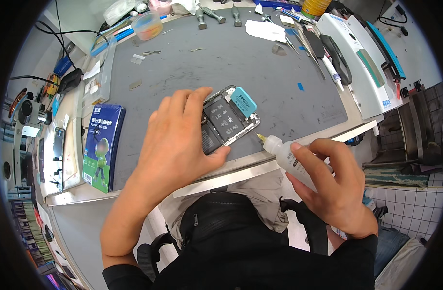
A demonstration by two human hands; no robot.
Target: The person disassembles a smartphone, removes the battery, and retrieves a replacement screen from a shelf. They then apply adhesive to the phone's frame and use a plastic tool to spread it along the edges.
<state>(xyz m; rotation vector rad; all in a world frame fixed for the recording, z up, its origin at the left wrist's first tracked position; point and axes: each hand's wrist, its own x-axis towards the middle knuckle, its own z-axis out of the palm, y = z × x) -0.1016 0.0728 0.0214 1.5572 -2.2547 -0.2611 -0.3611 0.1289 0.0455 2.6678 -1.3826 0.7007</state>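
An opened smartphone (224, 117) lies tilted on the grey mat, its black battery and metal frame exposed. My left hand (175, 125) is closed around its left part, thumb at the near edge and fingers over the far edge, hiding that end. A teal plastic card (243, 102) with rounded corners sits at the phone's far right end, partly over the frame. In my right hand (330, 181) is a translucent squeeze bottle (291, 159), held between thumb and fingers. Its thin needle tip points at the phone's near right corner; whether it touches I cannot tell.
A blue and green box (103, 147) lies left on the mat (183, 58). Small metal scraps (135, 84) are scattered beyond. Screwdrivers (212, 14) and a clear round tub (147, 26) line the back. Tweezers (316, 58), a black-handled tool (336, 55) and a white device (359, 63) stand right.
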